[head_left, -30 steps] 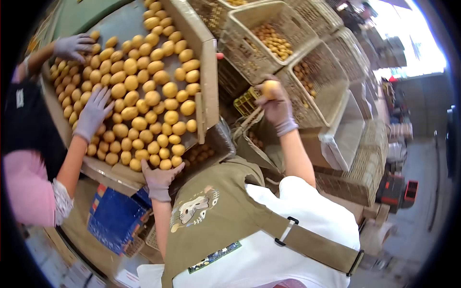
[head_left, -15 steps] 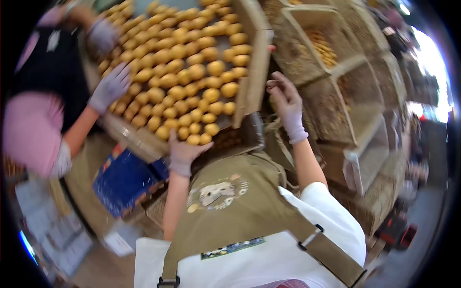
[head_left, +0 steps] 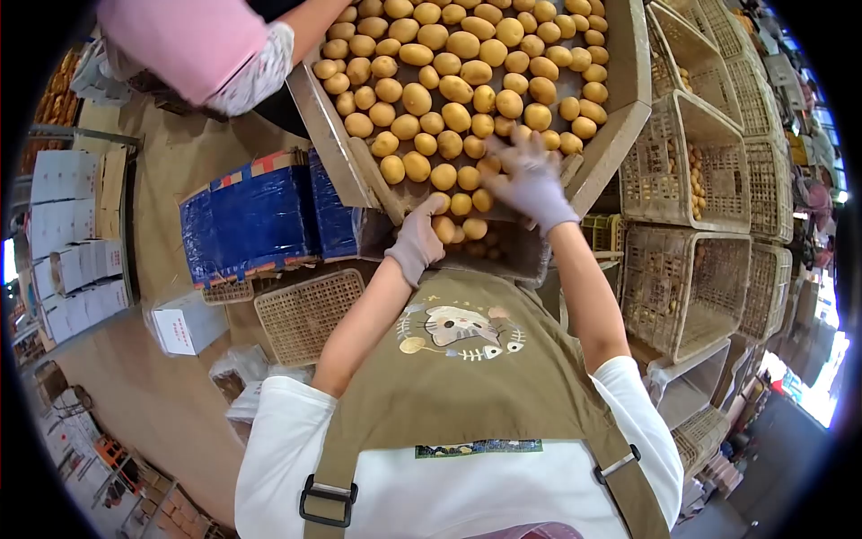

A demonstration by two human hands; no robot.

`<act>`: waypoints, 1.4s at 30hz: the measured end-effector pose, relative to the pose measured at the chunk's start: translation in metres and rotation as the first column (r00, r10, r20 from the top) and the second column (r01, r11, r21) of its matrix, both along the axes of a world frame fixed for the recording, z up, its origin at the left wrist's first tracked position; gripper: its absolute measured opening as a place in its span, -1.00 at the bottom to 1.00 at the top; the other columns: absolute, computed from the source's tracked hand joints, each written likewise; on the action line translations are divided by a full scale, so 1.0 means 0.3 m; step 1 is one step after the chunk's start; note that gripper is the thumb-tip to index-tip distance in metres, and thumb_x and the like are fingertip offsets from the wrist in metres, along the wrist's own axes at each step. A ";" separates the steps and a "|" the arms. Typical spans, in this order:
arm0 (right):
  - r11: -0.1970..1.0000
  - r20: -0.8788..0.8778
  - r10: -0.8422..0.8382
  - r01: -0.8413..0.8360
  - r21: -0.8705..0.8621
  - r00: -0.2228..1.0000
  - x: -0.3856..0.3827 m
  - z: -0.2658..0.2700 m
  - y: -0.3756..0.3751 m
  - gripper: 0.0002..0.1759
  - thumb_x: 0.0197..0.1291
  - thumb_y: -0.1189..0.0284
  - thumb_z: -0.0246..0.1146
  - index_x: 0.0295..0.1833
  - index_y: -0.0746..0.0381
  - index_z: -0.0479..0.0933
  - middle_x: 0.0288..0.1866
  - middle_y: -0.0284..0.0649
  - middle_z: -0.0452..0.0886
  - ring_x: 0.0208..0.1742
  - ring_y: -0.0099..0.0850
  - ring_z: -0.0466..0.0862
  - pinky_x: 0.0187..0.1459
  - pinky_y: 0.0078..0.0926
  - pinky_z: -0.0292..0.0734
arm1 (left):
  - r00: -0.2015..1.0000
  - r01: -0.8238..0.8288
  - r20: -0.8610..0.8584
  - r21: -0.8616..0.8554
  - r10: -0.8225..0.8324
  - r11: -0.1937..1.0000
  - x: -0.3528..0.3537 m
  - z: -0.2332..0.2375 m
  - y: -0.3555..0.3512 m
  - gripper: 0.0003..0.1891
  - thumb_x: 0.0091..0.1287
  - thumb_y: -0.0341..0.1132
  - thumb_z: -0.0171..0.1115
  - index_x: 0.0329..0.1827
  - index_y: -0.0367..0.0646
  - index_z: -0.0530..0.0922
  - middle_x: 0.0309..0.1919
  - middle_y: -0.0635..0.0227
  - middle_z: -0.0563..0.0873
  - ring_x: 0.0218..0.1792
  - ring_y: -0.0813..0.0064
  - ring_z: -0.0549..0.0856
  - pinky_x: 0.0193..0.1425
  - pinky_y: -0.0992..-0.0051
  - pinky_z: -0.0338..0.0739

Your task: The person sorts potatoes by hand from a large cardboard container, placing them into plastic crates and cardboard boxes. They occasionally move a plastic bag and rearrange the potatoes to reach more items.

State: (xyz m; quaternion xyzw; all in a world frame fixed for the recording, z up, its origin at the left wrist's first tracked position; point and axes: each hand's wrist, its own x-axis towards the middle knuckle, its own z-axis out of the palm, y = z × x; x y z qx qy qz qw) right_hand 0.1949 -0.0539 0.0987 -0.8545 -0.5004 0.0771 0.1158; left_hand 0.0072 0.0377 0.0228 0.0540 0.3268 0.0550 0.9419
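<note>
Many yellow-brown potatoes (head_left: 455,88) lie on a sloping tray with wooden side boards (head_left: 620,144). My left hand (head_left: 418,235), in a pale glove, is at the tray's lower outlet, its fingers curled against potatoes at the left side; whether it grips one is unclear. My right hand (head_left: 532,182), also gloved, lies over the potatoes at the outlet's right side with its fingers spread, slightly blurred. Between the hands, several potatoes sit at the outlet. Below it is a dark container (head_left: 512,260) with more potatoes inside, close to my apron.
A co-worker's pink sleeve and arm (head_left: 305,27) are at the upper left. Blue-wrapped boxes (head_left: 251,220) and an empty plastic crate (head_left: 310,314) stand left. Stacked crates (head_left: 687,287), some holding small potatoes, line the right. A white box (head_left: 187,323) is on the floor.
My right hand has moved from beside the tray onto the potatoes. The view has shifted and turned. The co-worker's gloved hands are out of view. Potatoes now sit at the outlet between my hands.
</note>
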 end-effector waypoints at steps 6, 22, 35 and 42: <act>1.000 -0.296 0.019 -0.017 0.009 0.955 0.075 0.068 -0.021 -0.46 0.20 0.02 0.29 0.27 -0.07 0.64 0.36 -0.10 0.56 0.41 -0.07 0.49 0.42 -0.05 0.32 | 0.999 -0.034 -0.019 -0.131 0.031 0.991 -0.010 0.036 0.009 -0.28 0.44 0.33 0.02 0.55 0.17 0.29 0.51 0.45 0.41 0.55 0.22 0.27 0.51 -0.33 0.03; 0.949 -0.031 -0.225 0.212 -0.232 0.974 0.197 0.070 0.104 -0.47 0.32 0.10 0.20 0.31 0.14 0.53 0.20 -0.04 0.66 0.17 -0.08 0.69 0.16 -0.12 0.57 | 0.987 -0.159 -0.075 -0.451 0.140 0.878 0.048 0.053 0.082 -0.09 0.36 0.38 0.07 0.62 0.01 0.12 0.59 0.08 0.17 0.56 -0.29 0.10 0.51 -0.53 -0.07; 0.472 -0.897 0.130 0.769 0.431 0.423 0.206 0.264 -0.573 -0.45 0.36 0.25 0.26 0.34 0.35 0.45 0.06 -0.19 0.67 0.15 -0.30 0.69 0.07 -0.39 0.65 | 0.993 -0.115 0.001 -0.168 0.117 0.979 0.038 0.064 0.071 -0.24 0.43 0.29 -0.05 0.60 0.10 0.18 0.61 0.18 0.21 0.58 -0.13 0.19 0.44 -0.61 0.00; -0.764 -0.832 0.003 0.538 0.356 0.555 0.241 0.174 -1.644 -0.46 0.41 -0.06 0.16 0.15 0.19 0.56 -0.10 -0.18 0.73 -0.25 -0.29 0.70 -0.06 -0.26 0.71 | 0.998 -0.051 -0.051 -0.262 0.039 0.964 0.072 0.129 0.066 -0.16 0.39 0.31 -0.03 0.61 -0.01 0.18 0.59 0.19 0.26 0.59 -0.10 0.18 0.52 -0.55 -0.04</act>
